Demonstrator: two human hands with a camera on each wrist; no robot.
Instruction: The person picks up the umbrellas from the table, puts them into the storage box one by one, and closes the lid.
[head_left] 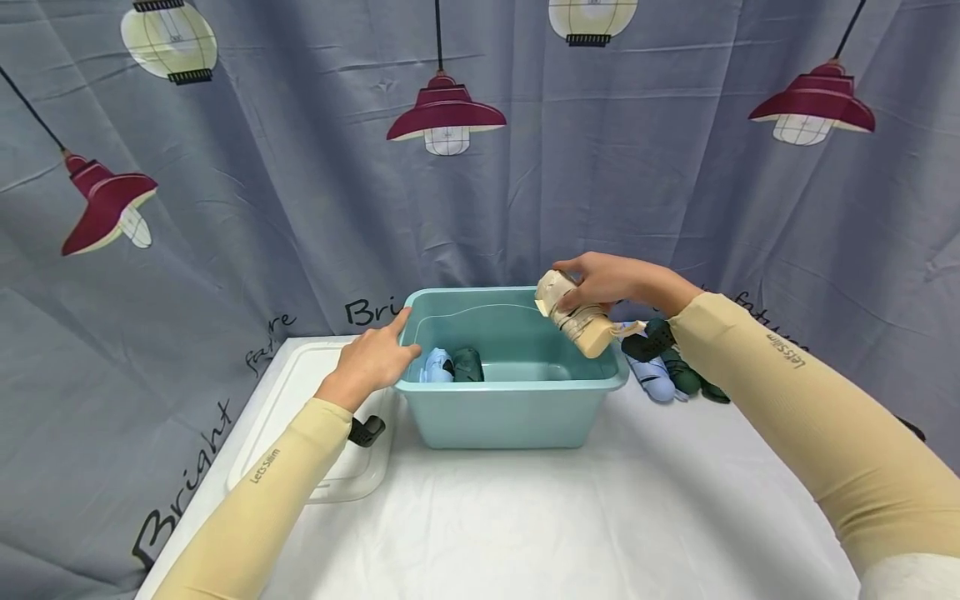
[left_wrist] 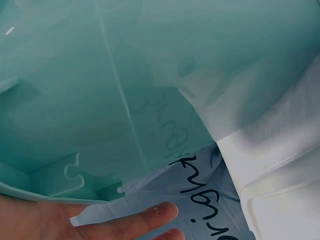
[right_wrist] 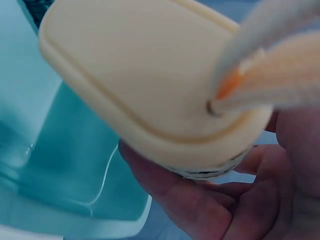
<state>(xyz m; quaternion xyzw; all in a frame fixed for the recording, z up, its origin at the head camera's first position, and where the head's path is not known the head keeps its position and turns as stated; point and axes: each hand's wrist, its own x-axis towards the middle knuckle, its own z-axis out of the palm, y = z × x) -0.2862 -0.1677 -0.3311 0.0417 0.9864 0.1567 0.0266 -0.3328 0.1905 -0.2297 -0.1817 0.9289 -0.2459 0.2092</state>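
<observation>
My right hand [head_left: 603, 279] holds a folded beige umbrella [head_left: 576, 315], tilted over the right side of a teal plastic bin [head_left: 506, 414]. In the right wrist view the fingers [right_wrist: 187, 205] curl round the umbrella's shaft, its flat handle end faces the camera, and a wrist strap [right_wrist: 280, 70] hangs from it, blurred. At the bin's left rim rests my left hand [head_left: 377, 357], its fingers [left_wrist: 145, 220] extended along the outside. Inside the bin, toward the left, a light blue folded umbrella [head_left: 437, 365] lies beside a dark green one [head_left: 468, 365].
On the table [head_left: 510, 525], right of the bin, lie more folded umbrellas, one light blue [head_left: 654, 382] and dark green ones [head_left: 681, 373], partly behind the right forearm. A white lid [head_left: 300, 392] lies flat at left, under the left forearm. A grey-blue curtain [head_left: 600, 167] hangs behind.
</observation>
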